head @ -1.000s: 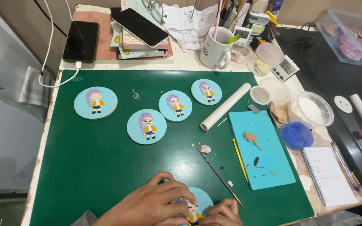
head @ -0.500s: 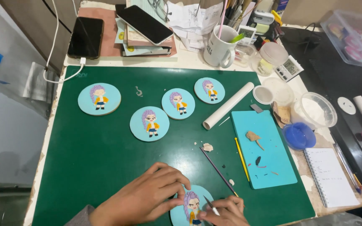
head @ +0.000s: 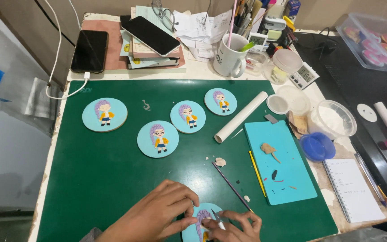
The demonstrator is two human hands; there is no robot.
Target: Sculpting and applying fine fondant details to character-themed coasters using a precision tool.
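Left hand (head: pixel 157 215): we curled its grip closed on the left edge of the round blue clay disc bearing a purple-haired figure (head: pixel 201 222).
Right hand (head: pixel 234 226): we pinched a small metal-tipped tool (head: pixel 216 217) over the figure.
Disc: it lay at the near edge of the green cutting mat (head: pixel 99 175) on the tabletop.
Nearby: a thin dark brush (head: pixel 231 187) lay just to the right.
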